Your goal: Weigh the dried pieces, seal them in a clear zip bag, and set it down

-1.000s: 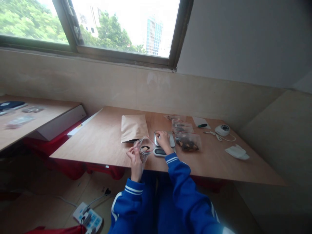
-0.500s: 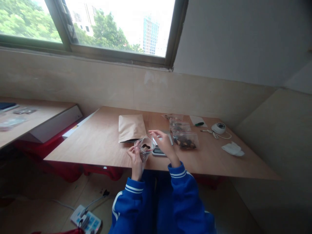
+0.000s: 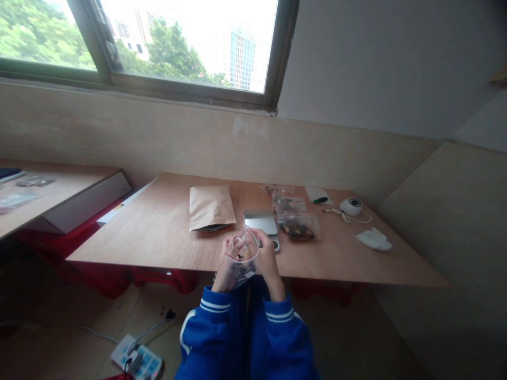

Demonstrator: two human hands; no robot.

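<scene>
So both hands are on one clear zip bag (image 3: 242, 270) right now, and it's up at the near edge of the counter (image 3: 158, 232), just in front of the kitchen scale (image 3: 259, 221). The mouth with its red strip is open and faces up, and you can see dark and pale bits down inside, though it's too blurry to say what they are. The left hand (image 3: 224, 266) has its fingers closed on one side of the bag, the right hand (image 3: 268, 264) has its fingers closed on the other side near the rim, so the bag is spread between them. Can't tell if the bottom of it touches anything. The scale's silver plate is in plain view, but the right hand covers part of its display. Left of the scale there's a brown paper pouch (image 3: 212, 207) lying flat, and right beside the scale, on the other side, a row of filled bags (image 3: 297, 229) running back toward the wall. Further right: a green-handled tool (image 3: 320, 200) on a white sheet (image 3: 312, 193), a white camera (image 3: 348, 207) with its cable, and a crumpled white cloth or tissue (image 3: 373, 240).
</scene>
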